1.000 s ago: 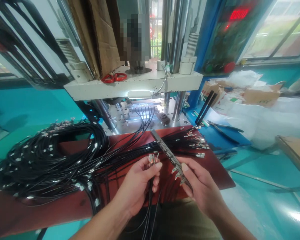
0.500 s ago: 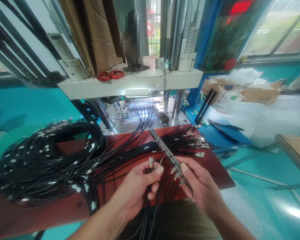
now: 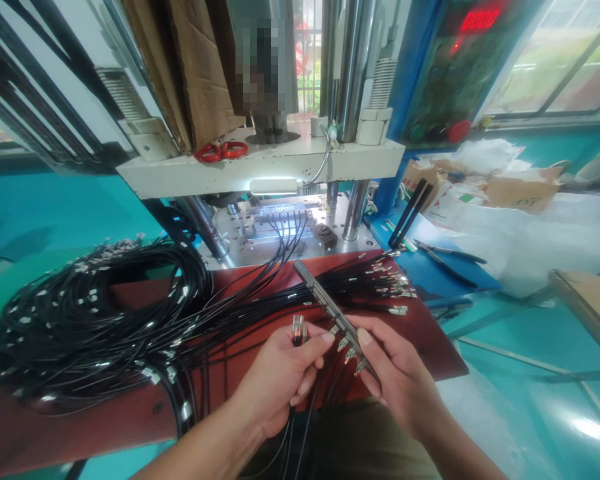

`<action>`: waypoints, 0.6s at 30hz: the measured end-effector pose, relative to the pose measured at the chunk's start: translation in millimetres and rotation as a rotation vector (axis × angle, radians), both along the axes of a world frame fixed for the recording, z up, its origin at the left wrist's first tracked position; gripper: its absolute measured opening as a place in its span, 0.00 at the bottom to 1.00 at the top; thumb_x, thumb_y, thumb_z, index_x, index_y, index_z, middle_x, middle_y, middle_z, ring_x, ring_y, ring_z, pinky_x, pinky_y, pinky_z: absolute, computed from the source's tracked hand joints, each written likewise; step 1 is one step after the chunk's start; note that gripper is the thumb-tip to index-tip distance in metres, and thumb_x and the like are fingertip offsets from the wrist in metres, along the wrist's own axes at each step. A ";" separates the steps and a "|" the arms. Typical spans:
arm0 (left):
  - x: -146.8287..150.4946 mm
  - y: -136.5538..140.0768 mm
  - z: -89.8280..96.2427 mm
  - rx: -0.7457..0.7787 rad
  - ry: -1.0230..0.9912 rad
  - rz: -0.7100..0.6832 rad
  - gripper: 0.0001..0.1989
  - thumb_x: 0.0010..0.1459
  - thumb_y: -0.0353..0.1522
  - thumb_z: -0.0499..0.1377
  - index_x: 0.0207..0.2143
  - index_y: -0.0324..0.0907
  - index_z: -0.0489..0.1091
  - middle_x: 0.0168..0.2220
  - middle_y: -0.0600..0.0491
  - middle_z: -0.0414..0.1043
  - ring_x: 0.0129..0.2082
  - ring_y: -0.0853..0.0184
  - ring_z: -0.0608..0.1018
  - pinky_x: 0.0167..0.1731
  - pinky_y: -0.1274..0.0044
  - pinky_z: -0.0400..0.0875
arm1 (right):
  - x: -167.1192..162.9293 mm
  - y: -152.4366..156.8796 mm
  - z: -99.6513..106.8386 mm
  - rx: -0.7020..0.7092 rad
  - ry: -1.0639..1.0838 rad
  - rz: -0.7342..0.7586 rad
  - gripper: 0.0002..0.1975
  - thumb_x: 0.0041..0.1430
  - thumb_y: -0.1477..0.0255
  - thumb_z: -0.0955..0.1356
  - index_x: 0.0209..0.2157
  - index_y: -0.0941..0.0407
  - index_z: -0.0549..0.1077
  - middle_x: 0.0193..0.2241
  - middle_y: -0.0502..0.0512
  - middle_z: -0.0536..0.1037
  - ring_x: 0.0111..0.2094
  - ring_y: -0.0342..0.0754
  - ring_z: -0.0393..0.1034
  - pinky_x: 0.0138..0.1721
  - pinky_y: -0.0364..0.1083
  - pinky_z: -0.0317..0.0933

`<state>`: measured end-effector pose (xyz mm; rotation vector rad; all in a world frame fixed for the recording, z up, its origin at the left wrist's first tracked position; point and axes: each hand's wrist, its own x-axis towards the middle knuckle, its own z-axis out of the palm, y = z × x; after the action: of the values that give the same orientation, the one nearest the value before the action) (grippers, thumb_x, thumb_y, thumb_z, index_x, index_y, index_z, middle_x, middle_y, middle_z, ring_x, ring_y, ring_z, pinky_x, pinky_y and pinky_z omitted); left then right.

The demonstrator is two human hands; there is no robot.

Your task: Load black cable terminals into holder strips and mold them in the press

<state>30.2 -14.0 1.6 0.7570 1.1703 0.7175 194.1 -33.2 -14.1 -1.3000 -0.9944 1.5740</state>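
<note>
My left hand (image 3: 290, 367) is closed around several black cables whose metal connectors (image 3: 298, 327) stick up above the fist. Its thumb and finger pinch one more connector (image 3: 334, 331) right at the edge of a dark slotted metal bar (image 3: 325, 300). My right hand (image 3: 395, 367) grips the lower end of this bar, thumb on top. The bar slants up to the left, and several small connectors (image 3: 349, 353) sit in a row along its lower edge. Black cables hang below both hands. Whether the pinched connector is seated in the bar I cannot tell.
A big coil of black cables (image 3: 95, 320) lies on the red board (image 3: 445, 360) at left; a cable bundle (image 3: 260, 307) runs behind my hands. Beyond stands a press with a metal bed (image 3: 260, 247), several cables in it. Red-handled scissors (image 3: 221, 152) rest on its plate. Pliers (image 3: 447, 260) lie at right.
My left hand has moved slightly right, bringing the pinched connector from apart to the edge of the bar. My right hand and the bar have shifted a little left.
</note>
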 end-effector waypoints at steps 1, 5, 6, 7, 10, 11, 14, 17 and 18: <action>0.3 0.3 0.0 -0.002 0.004 -0.002 0.14 0.55 0.40 0.60 0.25 0.42 0.62 0.14 0.64 0.54 0.09 0.80 0.51 0.06 0.85 0.42 | -0.1 0.0 0.3 -0.002 -0.004 0.007 0.21 0.60 0.55 0.64 0.51 0.49 0.68 0.29 0.49 0.70 0.24 0.39 0.61 0.20 0.37 0.58; 0.2 1.4 -0.3 -0.013 0.021 -0.018 0.16 0.55 0.41 0.59 0.23 0.42 0.61 0.12 0.64 0.52 0.09 0.80 0.50 0.07 0.85 0.43 | -0.9 0.1 1.6 0.029 -0.010 0.022 0.20 0.60 0.55 0.64 0.51 0.50 0.69 0.29 0.49 0.71 0.22 0.39 0.59 0.19 0.36 0.55; 0.2 1.6 -0.5 -0.015 0.027 -0.021 0.16 0.55 0.42 0.59 0.23 0.42 0.61 0.12 0.64 0.51 0.09 0.80 0.50 0.07 0.85 0.43 | -1.2 0.2 1.6 0.041 -0.012 0.022 0.20 0.61 0.56 0.64 0.51 0.50 0.69 0.29 0.49 0.70 0.22 0.39 0.58 0.18 0.36 0.54; 0.3 1.7 -0.7 -0.017 0.032 -0.019 0.16 0.55 0.42 0.59 0.23 0.42 0.61 0.11 0.64 0.51 0.09 0.79 0.51 0.07 0.85 0.43 | -1.6 0.2 1.5 0.046 -0.017 0.020 0.20 0.61 0.56 0.64 0.51 0.50 0.69 0.28 0.49 0.70 0.22 0.39 0.58 0.18 0.37 0.54; 1.4 1.9 -1.0 -0.016 0.050 0.003 0.15 0.54 0.41 0.60 0.23 0.41 0.61 0.12 0.64 0.52 0.09 0.80 0.51 0.07 0.86 0.45 | -2.5 -0.3 0.3 0.036 -0.022 0.008 0.21 0.60 0.56 0.64 0.51 0.50 0.68 0.26 0.48 0.67 0.23 0.41 0.61 0.19 0.38 0.57; 2.0 1.9 -0.9 -0.008 0.054 0.015 0.15 0.54 0.41 0.60 0.24 0.41 0.61 0.13 0.64 0.52 0.10 0.80 0.51 0.07 0.86 0.45 | -2.7 -0.6 -0.2 0.032 -0.022 0.002 0.21 0.60 0.55 0.64 0.51 0.50 0.68 0.25 0.47 0.66 0.24 0.42 0.62 0.20 0.38 0.58; 3.5 1.7 0.1 0.016 0.059 0.035 0.14 0.54 0.40 0.61 0.25 0.41 0.62 0.15 0.63 0.56 0.10 0.80 0.53 0.07 0.86 0.46 | -2.9 -1.7 -0.8 0.019 -0.011 -0.017 0.20 0.60 0.55 0.65 0.50 0.49 0.69 0.25 0.47 0.66 0.26 0.42 0.64 0.21 0.37 0.60; 3.8 1.7 0.9 0.024 0.060 0.035 0.14 0.53 0.40 0.61 0.26 0.41 0.62 0.16 0.63 0.58 0.10 0.80 0.54 0.07 0.86 0.47 | -2.9 -1.7 -0.7 0.003 -0.010 -0.025 0.20 0.59 0.55 0.65 0.50 0.48 0.69 0.26 0.48 0.67 0.27 0.42 0.64 0.21 0.36 0.60; 3.7 1.7 0.9 0.025 0.062 0.032 0.14 0.53 0.40 0.61 0.25 0.41 0.62 0.16 0.63 0.58 0.09 0.80 0.54 0.07 0.86 0.47 | -2.9 -1.4 -0.6 0.001 -0.016 -0.025 0.20 0.59 0.55 0.65 0.50 0.48 0.69 0.26 0.48 0.67 0.27 0.42 0.64 0.21 0.36 0.60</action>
<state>33.9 -12.3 2.5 0.7877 1.2334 0.7410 191.2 -34.5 -14.7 -1.3212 -0.9846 1.5461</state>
